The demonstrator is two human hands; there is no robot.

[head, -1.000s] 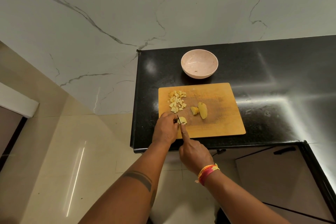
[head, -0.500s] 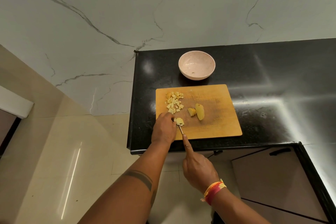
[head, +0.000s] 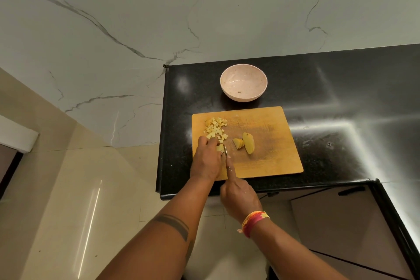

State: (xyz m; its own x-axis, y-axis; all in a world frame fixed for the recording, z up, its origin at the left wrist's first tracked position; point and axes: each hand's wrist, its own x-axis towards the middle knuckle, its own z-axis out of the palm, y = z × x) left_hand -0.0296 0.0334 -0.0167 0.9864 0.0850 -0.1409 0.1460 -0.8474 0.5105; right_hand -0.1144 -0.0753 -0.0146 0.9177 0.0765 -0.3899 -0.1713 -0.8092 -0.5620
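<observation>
Black granite counter [head: 341, 102] under a marble wall: a pale vegetable piece [head: 220, 148] is being diced on a wooden board [head: 272, 163].
The vegetable piece sits near the board's front left, pinned under the curled fingertips of the left hand [head: 208, 159]. The knife [head: 225, 150] meets the board just beside it. The right hand [head: 241, 195] is clenched round the hidden handle, index finger stretched along the blade's back. Small cubes [head: 216, 129] lie behind, two wedges [head: 248, 143] to the right, and a pink bowl [head: 243, 98] beyond the board.
</observation>
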